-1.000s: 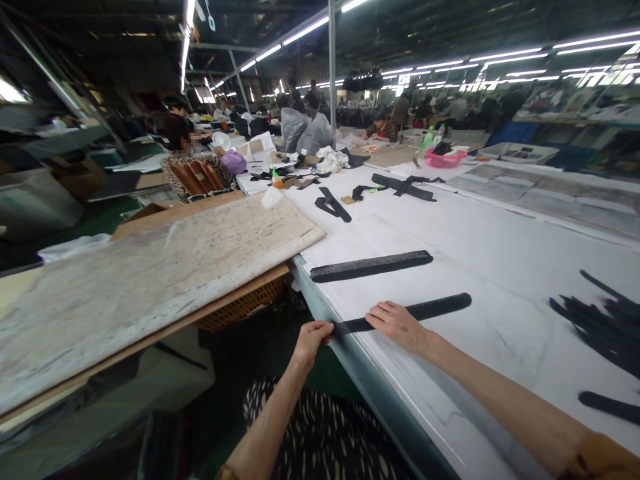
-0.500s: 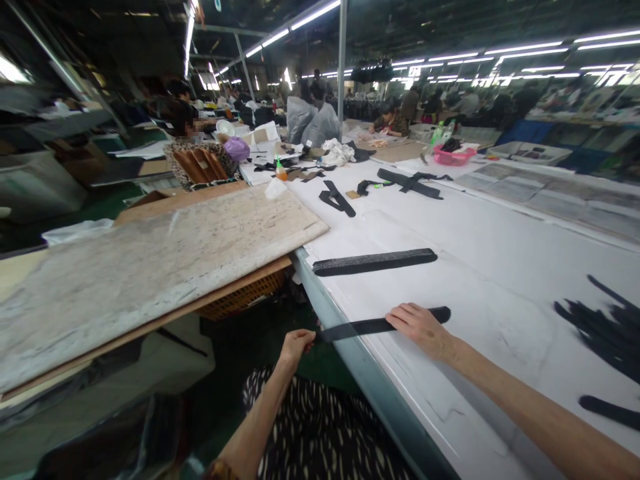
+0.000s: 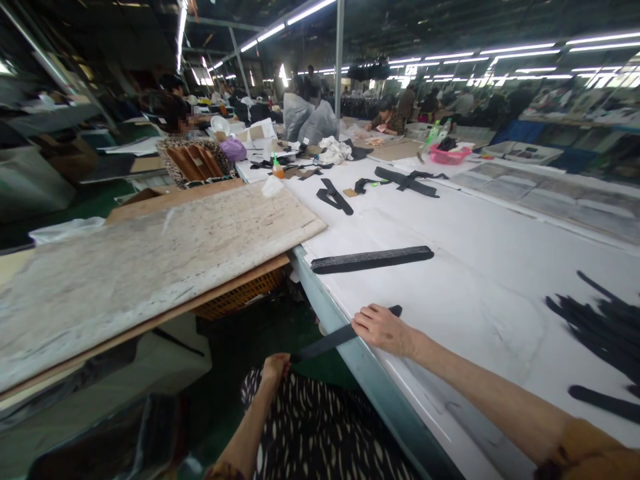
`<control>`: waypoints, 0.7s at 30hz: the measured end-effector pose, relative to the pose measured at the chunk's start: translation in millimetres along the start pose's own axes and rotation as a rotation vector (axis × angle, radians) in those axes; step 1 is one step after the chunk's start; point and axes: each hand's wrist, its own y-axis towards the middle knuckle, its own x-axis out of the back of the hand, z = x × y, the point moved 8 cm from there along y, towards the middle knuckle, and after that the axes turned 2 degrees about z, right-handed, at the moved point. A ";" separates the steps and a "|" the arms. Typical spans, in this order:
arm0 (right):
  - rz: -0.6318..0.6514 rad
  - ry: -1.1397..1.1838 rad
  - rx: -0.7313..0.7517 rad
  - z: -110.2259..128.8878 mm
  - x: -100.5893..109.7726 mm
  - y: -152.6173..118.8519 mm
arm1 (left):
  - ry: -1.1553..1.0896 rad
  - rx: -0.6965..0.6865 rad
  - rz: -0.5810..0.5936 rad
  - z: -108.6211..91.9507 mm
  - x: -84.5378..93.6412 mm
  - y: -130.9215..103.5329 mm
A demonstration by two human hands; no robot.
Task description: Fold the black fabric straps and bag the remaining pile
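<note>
1. Head view, the surface: a broad white table [image 3: 480,260] fills the right half, its pale blue-green edge [image 3: 360,370] running diagonally from the middle towards the bottom. On it, beyond the hands, lies a black strip with a greyish band [image 3: 373,260]; at far right are a heap of dark strips [image 3: 600,330] and, nearer, a single dark strip [image 3: 603,403].
2. Farther back on the table are crossed black pieces [image 3: 407,182], a folded black piece [image 3: 336,198], a small bottle of orange liquid [image 3: 278,171] and a pink basket [image 3: 450,157].
3. A mottled, pale board [image 3: 150,267] spans the left, its corner meeting the table; an orange crate [image 3: 240,293] sits beneath it.
4. The room: a large, dim workshop with rows of tube lights [image 3: 305,15], grey plastic bags [image 3: 313,123] by a post, and a co-worker [image 3: 173,117] at upper left, others blurred beyond.
5. The left hand [image 3: 277,365], low and off the table, has its fingertips closed on the near end of a dark strip [image 3: 325,343].
6. That strip slopes up across the table edge, its far end on the white surface.
7. The right hand [image 3: 384,330] lies palm down over the strip, just inside the edge, fingers together and bent, forearm reaching in from lower right. Its thumb is hidden, so whether it pinches or only presses cannot be told.
</note>
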 end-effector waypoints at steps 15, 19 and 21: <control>0.013 0.025 -0.045 -3.5 -3.7 0.4 | -0.261 -0.520 0.491 -178.3 -72.5 -96.8; 0.010 0.049 -0.077 -9.6 -3.8 -6.2 | -0.319 -0.476 0.501 -176.4 -74.5 -95.1; -0.003 0.065 -0.113 -16.9 -2.8 -16.4 | -0.322 -0.460 0.510 -172.9 -75.0 -91.8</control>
